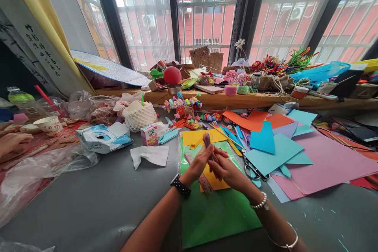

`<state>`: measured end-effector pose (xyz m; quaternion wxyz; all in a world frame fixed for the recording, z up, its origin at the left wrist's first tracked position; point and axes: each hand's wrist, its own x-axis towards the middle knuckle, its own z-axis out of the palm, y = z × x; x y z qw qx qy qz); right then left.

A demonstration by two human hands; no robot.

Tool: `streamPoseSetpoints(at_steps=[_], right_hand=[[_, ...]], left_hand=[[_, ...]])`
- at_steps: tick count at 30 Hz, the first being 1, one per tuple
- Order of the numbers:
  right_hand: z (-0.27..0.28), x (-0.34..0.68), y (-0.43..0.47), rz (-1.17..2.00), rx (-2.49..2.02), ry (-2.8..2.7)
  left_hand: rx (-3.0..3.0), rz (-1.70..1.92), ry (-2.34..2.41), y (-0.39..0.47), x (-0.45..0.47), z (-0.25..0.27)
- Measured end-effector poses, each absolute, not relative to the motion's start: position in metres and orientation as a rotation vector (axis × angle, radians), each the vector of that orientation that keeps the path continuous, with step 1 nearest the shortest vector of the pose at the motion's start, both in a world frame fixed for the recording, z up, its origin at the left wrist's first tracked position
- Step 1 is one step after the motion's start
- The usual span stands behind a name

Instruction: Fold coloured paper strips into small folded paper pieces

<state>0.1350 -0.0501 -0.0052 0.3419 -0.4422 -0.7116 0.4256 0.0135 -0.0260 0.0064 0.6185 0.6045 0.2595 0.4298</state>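
My left hand (198, 164), with a dark watch strap at the wrist, is closed around a narrow purplish bundle (206, 139) whose top sticks up above the fingers. I cannot make out exactly what the bundle is. My right hand (226, 168), with a beaded bracelet, meets the left and has its fingers curled on the bundle's lower part, which is mostly hidden. Under both hands lie yellow paper (222, 184), a pink patterned ruler-like strip (204, 183) and a green sheet (218, 216). Black-handled scissors (252, 171) rest right of my right hand.
Blue card (276, 153), pink card (330, 161) and orange card (245, 120) spread over the right. Leftward are a white tissue (150, 156), a wet-wipe pack (103, 138) and a small pink box (149, 134). Another person's hand (13, 141) is at far left. Crafted flowers (232, 78) line the windowsill.
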Motion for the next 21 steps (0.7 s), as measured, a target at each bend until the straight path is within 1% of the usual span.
streamPoseSetpoints(at_steps=[2, 3, 5, 8, 11, 13, 16, 18, 19, 21], right_hand=[[0.001, 0.149, -0.046, 1.396, -1.059, -1.877], [0.004, 0.158, -0.044, 1.441, -1.049, -1.843], [0.009, 0.172, -0.039, 1.326, -1.103, -1.634], [0.012, 0.177, -0.035, 1.201, -1.08, -1.45], [0.014, 0.166, -0.035, 1.211, -0.995, -1.59], [0.016, 0.158, -0.035, 1.103, -1.028, -1.715], [0.017, 0.155, -0.035, 0.843, -1.159, -1.828], [0.016, 0.157, -0.034, 0.737, -1.202, -1.871], [0.015, 0.159, -0.034, 0.724, -1.2, -1.888], [0.014, 0.16, -0.033, 0.796, -1.151, -1.891]], left_hand=[[1.225, 0.977, 0.496, -0.021, 0.008, 0.008], [1.154, 0.989, 0.433, -0.019, 0.006, 0.008], [1.032, 0.922, 0.302, -0.017, 0.003, 0.008], [0.916, 0.634, 0.137, -0.019, 0.003, 0.005], [0.882, 0.372, 0.062, -0.022, 0.005, 0.001], [0.882, 0.272, 0.047, -0.023, 0.006, -0.001], [0.885, 0.199, 0.047, -0.025, 0.007, -0.001], [0.896, 0.183, 0.062, -0.026, 0.006, 0.001], [0.901, 0.177, 0.073, -0.027, 0.006, 0.002], [0.898, 0.149, 0.096, -0.029, 0.006, 0.005]])
